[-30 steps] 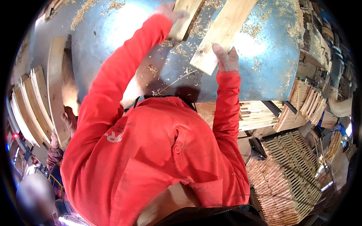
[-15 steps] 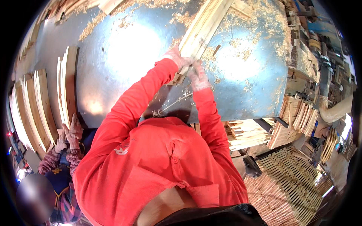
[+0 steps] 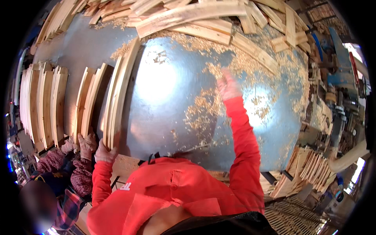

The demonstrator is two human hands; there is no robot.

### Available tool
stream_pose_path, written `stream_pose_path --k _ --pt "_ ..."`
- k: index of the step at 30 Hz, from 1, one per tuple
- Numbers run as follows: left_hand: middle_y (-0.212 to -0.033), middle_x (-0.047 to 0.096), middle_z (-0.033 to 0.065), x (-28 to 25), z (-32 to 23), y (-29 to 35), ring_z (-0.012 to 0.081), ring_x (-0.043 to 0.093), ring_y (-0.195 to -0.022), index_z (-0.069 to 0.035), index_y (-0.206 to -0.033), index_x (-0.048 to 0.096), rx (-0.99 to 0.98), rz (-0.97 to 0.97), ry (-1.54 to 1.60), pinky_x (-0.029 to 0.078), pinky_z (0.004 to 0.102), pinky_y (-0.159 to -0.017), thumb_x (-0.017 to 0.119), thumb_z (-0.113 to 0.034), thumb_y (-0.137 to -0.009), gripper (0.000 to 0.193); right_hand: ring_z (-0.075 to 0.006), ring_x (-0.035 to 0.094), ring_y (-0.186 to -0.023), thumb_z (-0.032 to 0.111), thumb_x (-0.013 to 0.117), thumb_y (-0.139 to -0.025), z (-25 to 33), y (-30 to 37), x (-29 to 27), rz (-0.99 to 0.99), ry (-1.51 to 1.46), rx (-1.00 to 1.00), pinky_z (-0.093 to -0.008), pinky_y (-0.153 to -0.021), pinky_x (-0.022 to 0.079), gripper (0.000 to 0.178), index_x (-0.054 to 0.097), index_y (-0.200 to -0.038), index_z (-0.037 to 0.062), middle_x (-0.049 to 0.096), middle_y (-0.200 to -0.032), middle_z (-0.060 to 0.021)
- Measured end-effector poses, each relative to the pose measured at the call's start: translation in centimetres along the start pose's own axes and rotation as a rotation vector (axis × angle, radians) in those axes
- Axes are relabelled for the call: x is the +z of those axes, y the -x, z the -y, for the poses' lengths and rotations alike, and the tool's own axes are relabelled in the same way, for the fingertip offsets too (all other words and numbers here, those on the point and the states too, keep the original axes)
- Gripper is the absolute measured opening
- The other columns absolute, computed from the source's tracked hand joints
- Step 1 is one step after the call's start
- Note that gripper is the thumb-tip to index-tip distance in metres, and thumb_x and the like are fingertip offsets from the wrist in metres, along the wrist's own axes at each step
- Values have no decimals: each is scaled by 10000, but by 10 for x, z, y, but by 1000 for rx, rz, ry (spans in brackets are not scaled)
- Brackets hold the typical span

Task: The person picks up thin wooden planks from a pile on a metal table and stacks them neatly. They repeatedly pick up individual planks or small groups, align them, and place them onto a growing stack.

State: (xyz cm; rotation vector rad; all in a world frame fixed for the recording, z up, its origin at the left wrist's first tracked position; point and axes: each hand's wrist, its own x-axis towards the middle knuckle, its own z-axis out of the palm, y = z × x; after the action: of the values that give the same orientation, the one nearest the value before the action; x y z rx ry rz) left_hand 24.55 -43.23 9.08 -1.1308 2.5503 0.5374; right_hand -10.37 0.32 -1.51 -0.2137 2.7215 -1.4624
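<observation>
My left hand [image 3: 105, 152], in a pale glove, is closed around the near end of a bundle of long wooden boards [image 3: 119, 90]. The bundle lies lengthwise on the metal tabletop [image 3: 164, 113], left of the middle. My right hand [image 3: 228, 85], also gloved, reaches out over the wood shavings [image 3: 206, 105] right of the middle. Motion blurs its fingers somewhat, but they look stretched out with nothing in them.
On the left, a co-worker's gloved hands [image 3: 87, 141] touch another board bundle [image 3: 90, 100], with several stacked boards [image 3: 46, 102] beyond. Loose planks [image 3: 188, 15] cover the far edge. Machinery [image 3: 338, 84] and a pale hose [image 3: 348, 156] stand at the right.
The boards that both my hands held near the middle are now at the left, under my left hand only. My right hand has come off them and moved outward to the right.
</observation>
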Motion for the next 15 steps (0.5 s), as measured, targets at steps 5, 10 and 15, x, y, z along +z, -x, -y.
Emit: stream_pose_path --k 5,10,15 --pt "-1183 606 210 45 65 -22 373 619 -1040 -203 -1434 274 -254 17 -38 476 433 -910 777 -282 -694 899 -352 347 -1362 636 655 -733 61 -176 -6 124 897 -127 -452 -1087 330 1034 200 -1492 100 314 -1494 -205" --pt "-1226 588 173 47 105 -44 346 589 -1099 -152 -1348 412 -205 -152 268 479 413 -927 820 -172 -646 812 -393 270 -1396 750 652 -649 58 -284 21 -34 741 229 -491 -1121 265 1226 85 -1512 88 172 -1543 -239" --pt "-1321 481 255 32 49 -38 421 496 -1187 -60 -1432 286 -74 -437 -356 420 459 -986 825 -216 -661 953 -457 318 -1345 758 683 -601 27 -255 35 -35 670 139 -508 -1090 299 1305 16 -1517 110 219 -1502 -284"
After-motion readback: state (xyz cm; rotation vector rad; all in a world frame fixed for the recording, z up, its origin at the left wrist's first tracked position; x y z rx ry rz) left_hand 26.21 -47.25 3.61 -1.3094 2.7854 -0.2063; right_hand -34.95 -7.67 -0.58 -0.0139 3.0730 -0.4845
